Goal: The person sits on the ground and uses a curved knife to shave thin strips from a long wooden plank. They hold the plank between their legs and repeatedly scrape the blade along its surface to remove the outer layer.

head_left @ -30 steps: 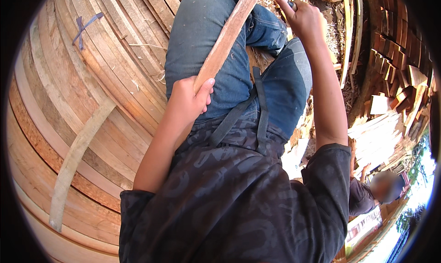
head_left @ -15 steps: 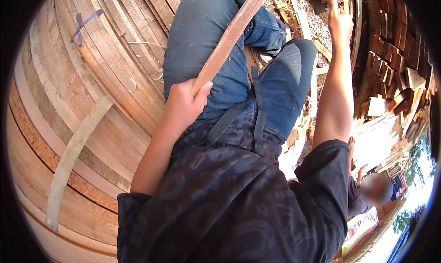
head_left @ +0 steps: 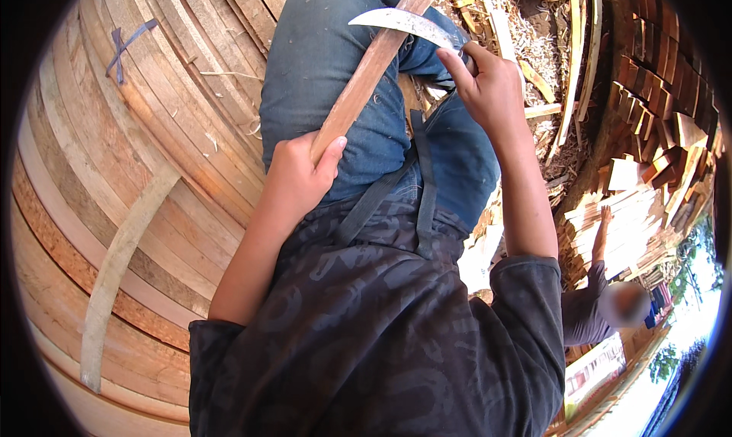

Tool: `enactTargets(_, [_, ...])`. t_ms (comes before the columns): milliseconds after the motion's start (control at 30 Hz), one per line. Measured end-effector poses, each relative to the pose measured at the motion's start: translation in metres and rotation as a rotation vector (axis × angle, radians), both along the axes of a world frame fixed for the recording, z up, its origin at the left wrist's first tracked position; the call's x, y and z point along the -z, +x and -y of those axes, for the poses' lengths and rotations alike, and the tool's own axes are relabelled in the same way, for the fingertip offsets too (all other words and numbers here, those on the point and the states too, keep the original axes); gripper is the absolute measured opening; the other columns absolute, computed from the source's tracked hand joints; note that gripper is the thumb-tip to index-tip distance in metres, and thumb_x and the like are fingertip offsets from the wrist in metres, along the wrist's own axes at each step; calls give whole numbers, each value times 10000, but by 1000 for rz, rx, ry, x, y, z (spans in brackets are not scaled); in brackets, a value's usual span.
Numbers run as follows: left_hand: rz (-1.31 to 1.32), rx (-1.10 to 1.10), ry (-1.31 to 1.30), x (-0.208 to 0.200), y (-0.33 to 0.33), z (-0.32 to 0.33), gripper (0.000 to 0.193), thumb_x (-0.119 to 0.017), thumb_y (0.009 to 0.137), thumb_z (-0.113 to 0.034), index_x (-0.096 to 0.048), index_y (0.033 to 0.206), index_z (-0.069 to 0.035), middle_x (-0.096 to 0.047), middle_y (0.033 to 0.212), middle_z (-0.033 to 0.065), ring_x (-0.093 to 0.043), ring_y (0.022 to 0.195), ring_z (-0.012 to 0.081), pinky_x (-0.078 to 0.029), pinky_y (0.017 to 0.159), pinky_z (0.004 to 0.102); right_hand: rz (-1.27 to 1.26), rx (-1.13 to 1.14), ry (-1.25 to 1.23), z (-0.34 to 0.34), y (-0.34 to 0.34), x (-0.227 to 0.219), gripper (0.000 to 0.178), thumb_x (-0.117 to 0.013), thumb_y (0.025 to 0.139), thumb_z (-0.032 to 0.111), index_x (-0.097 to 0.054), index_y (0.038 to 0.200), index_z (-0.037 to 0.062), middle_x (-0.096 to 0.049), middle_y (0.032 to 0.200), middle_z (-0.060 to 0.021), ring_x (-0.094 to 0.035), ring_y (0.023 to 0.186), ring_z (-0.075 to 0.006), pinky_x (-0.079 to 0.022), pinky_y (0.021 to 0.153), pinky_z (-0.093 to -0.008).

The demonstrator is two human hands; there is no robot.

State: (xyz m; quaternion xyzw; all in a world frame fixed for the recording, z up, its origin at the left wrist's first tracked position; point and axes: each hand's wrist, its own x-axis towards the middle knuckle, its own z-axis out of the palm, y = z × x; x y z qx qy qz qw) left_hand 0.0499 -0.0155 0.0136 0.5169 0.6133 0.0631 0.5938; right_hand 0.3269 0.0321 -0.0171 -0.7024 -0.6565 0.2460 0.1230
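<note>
So I'm sitting with a long wooden slat [head_left: 366, 71] laid across my lap over my jeans [head_left: 320, 56], running up and away from me toward the top of the view. My left hand [head_left: 297, 181] is wrapped tight around the near end of it, thumb up along the edge, pinning it steady against my thigh. My right hand [head_left: 488, 86] is closed on the handle of a curved knife [head_left: 400, 21], and the blade sits across the slat further up, touching or just about touching the wood; I can't tell for sure if it's biting yet.

Progress-wise, I'd say I'm in the middle of shaving this piece. The slat looks pretty clean and even along the part I can see, but the far end runs out of view, so no idea how much is left up there. Plenty of shavings and offcuts [head_left: 526, 71] on the ground past my knee, and a big stack of curved planks [head_left: 130, 170] to my left. Someone else [head_left: 602, 300] is working by another woodpile off to the right.
</note>
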Motion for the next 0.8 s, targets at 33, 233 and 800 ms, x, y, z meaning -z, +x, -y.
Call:
enactTargets(33, [-10, 0, -4, 0, 0, 0, 304, -596, 964, -203, -625, 776, 34, -575, 572, 34, -540, 473, 77, -437, 442, 242, 5, -23, -16, 0, -6, -4, 540, -645, 880, 504, -582, 664, 13, -571, 544, -161, -601, 553, -381, -461, 515, -459])
enactTargets(233, [-34, 4, 58, 6, 1, 5, 304, -606, 960, -203, -631, 784, 43, -575, 570, 36, -537, 471, 83, -432, 444, 253, 106, -37, -9, 2, -7, 1, 587, -635, 866, 550, -578, 616, 22, -575, 541, -180, -610, 548, -385, -479, 512, -457])
enactTargets(800, [-143, 12, 155, 2, 10, 5, 354, -616, 936, -252, -652, 786, 66, -581, 610, 267, -621, 579, 420, -478, 527, 448, 209, -10, 144, -30, 18, 31, 689, -573, 858, 655, -608, 638, 3, -593, 571, -200, -624, 575, -384, -497, 560, -447])
